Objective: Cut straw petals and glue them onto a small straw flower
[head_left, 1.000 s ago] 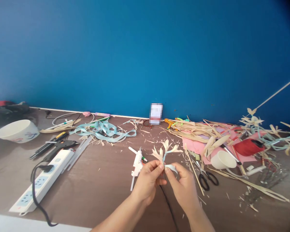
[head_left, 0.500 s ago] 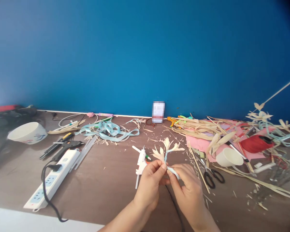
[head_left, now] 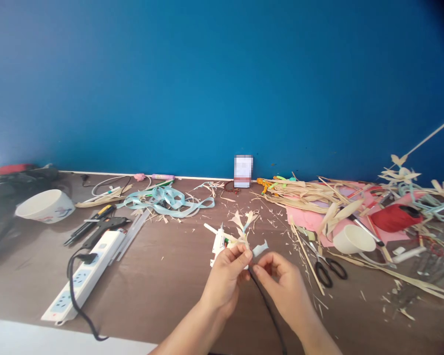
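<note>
Between the thumb and fingertips of my left hand (head_left: 227,271) is a small flower spray (head_left: 243,224), its pale husk petals joined on a stem bound with light blue ribbon. The loose ribbon end (head_left: 260,248) sticks out to the right above my fingers. My right hand (head_left: 286,283) is just right of the left one, thumb and forefinger apart and the other fingers curled, with nothing visible in it. Partly behind my left hand lies a white glue gun (head_left: 218,244), from which a black cable (head_left: 268,305) appears to run beneath my hands.
Black-handled scissors (head_left: 327,271) lie on the right, near a white cup (head_left: 354,240) and a heap of dried husks (head_left: 311,191). Left are a power strip (head_left: 85,276), a black glue gun (head_left: 105,229), blue ribbon (head_left: 170,199) and a white bowl (head_left: 45,206). Scraps litter the brown table (head_left: 163,286).
My right hand has let go of the ribbon and moved slightly right and down. The ribbon end now stands free, and the flower spray has shifted a little left and turned in my left hand.
</note>
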Available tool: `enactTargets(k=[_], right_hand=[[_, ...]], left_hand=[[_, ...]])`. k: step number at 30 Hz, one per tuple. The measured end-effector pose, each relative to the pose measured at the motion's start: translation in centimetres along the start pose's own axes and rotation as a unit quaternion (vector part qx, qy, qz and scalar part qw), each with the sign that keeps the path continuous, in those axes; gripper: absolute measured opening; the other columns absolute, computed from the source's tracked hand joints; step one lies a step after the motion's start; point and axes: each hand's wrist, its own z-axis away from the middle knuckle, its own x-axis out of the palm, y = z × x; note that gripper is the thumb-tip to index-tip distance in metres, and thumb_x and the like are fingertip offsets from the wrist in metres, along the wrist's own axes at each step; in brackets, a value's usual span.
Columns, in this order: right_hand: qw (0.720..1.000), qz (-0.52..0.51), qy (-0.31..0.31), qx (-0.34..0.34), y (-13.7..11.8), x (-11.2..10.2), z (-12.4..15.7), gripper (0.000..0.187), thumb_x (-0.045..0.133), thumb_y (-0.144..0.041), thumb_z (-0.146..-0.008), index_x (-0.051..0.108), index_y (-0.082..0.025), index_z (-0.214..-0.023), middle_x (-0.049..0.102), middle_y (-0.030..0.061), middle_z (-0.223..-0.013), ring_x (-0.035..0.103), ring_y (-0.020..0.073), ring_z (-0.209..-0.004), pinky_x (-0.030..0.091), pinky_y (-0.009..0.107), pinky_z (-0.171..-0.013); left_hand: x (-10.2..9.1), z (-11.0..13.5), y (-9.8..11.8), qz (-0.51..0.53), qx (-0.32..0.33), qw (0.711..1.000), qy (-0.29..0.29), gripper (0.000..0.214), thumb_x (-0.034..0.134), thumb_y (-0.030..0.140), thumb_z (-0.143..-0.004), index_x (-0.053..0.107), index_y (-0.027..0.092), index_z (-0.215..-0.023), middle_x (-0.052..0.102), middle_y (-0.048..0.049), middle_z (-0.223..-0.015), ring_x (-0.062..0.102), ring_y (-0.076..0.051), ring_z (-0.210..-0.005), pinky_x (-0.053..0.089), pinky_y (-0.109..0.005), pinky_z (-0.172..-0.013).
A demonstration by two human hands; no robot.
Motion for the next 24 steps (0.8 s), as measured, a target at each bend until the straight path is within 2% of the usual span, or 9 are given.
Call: enactTargets(k=[5,11,15,21,24], right_hand=[[0.999,-0.031,-0.019,0.006,-0.1,0.1,0.0,0.017,0.05,-0.028,-0.079,0.056,-0.017,-0.068,0.055,-0.0011,-0.06,0.047,0.0126,-0.056,0.037,0.023,-0.054],[0.986,-0.141,-0.06,0.059,0.3,0.2,0.0,0.021,0.052,-0.032,-0.078,0.054,-0.016,-0.065,0.047,-0.0039,-0.053,0.041,0.0102,-0.05,0.033,0.022,-0.05],[0.956,-0.267,-0.085,0.085,0.7,0.3,-0.2,0.021,0.056,-0.03,-0.077,0.053,-0.015,-0.062,0.046,-0.0043,-0.052,0.039,0.0086,-0.05,0.032,0.021,-0.051],[0.89,-0.399,-0.15,0.16,1.0,0.2,-0.3,0.02,0.063,-0.03,-0.071,0.053,-0.014,-0.063,0.047,-0.0046,-0.051,0.038,0.0064,-0.044,0.026,0.02,-0.046],[0.88,-0.421,-0.147,0.165,1.0,0.4,-0.4,0.02,0.065,-0.028,-0.07,0.054,-0.014,-0.063,0.048,-0.0045,-0.051,0.039,0.0058,-0.043,0.027,0.02,-0.046]], left_hand=[[-0.4,0.0,0.0,-0.012,-0.005,1.0,0.009,0.022,0.07,0.029,-0.063,0.054,0.013,-0.061,0.045,0.0028,-0.056,0.036,-0.005,-0.049,0.024,-0.017,-0.043],[-0.8,-0.1,0.0,-0.032,-0.017,0.999,-0.008,0.031,0.07,0.035,-0.061,0.051,0.013,-0.053,0.042,0.0038,-0.049,0.031,-0.005,-0.045,0.019,-0.02,-0.043],[-1.1,0.1,0.1,-0.048,-0.025,0.998,-0.02,0.026,0.07,0.033,-0.062,0.055,0.012,-0.056,0.043,0.0038,-0.049,0.029,-0.004,-0.044,0.017,-0.02,-0.043],[-1.5,0.0,0.5,-0.081,-0.039,0.996,-0.027,0.026,0.071,0.034,-0.059,0.057,0.012,-0.058,0.046,0.0034,-0.05,0.029,-0.004,-0.044,0.016,-0.021,-0.044],[-1.6,-0.2,0.5,-0.097,-0.028,0.994,-0.034,0.026,0.07,0.035,-0.06,0.058,0.012,-0.058,0.046,0.0036,-0.049,0.025,-0.004,-0.043,0.014,-0.022,-0.044]])
